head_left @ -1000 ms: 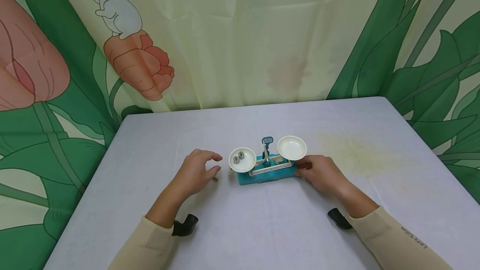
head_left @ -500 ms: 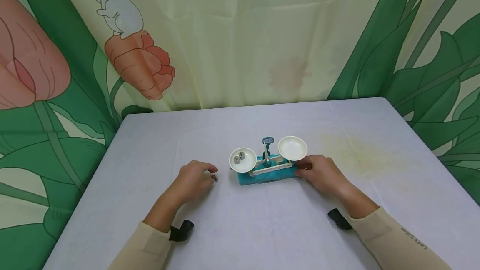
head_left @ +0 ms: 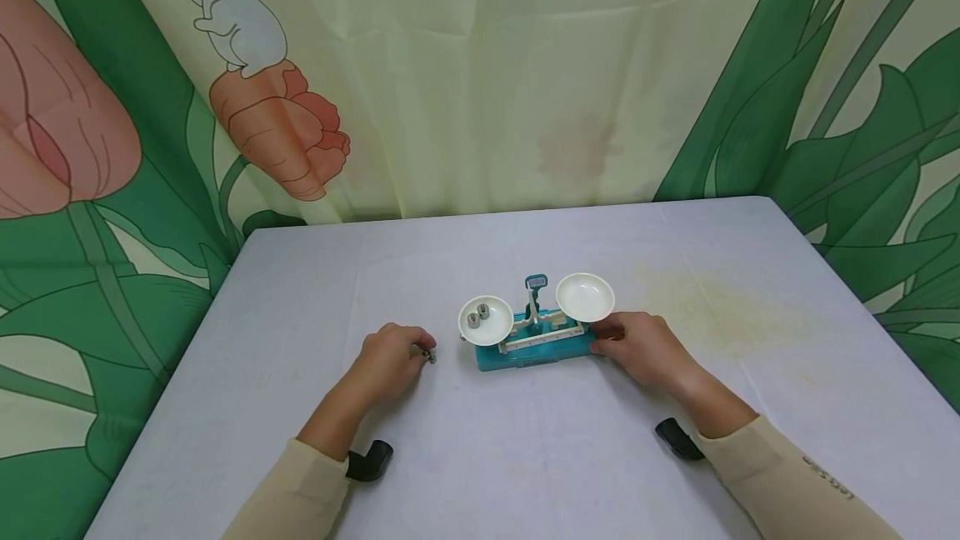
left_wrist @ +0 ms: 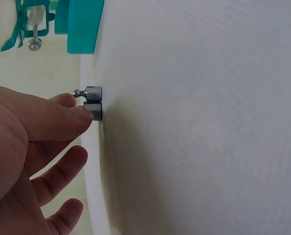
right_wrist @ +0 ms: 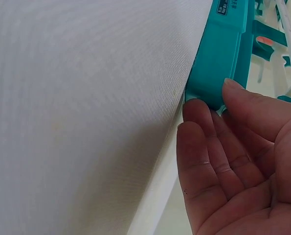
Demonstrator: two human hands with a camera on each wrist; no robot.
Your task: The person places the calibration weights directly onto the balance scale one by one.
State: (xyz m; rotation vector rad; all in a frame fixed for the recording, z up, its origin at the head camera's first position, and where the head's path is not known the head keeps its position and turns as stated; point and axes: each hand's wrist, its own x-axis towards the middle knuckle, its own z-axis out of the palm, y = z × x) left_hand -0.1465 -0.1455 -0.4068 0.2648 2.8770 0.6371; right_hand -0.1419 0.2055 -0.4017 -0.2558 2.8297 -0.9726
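Observation:
A small balance scale (head_left: 536, 352) with a teal base stands at mid-table. Its left pan (head_left: 497, 330) carries two metal weights (head_left: 474, 320); the right pan (head_left: 585, 297) sits higher, bare. My left hand (head_left: 386, 361), left of the scale, pinches a small metal weight (left_wrist: 97, 112) between thumb and index finger, low at the tablecloth. Right beside that one stands another knobbed weight (left_wrist: 94, 93). The other fingers of this hand are spread loosely. My right hand (head_left: 637, 344) grips the right end of the teal base (right_wrist: 216, 63), thumb on its edge and fingertips against its end.
A white cloth covers the table (head_left: 540, 448). Behind it hangs a cream curtain (head_left: 487, 90) printed with leaves, a tulip and a rabbit on a carrot. Black wrist devices (head_left: 370, 462) sit at both sleeves.
My left hand has moved slightly down and left, away from the pan, and its finger and thumb have closed on a weight. The right hand and scale have stayed in place.

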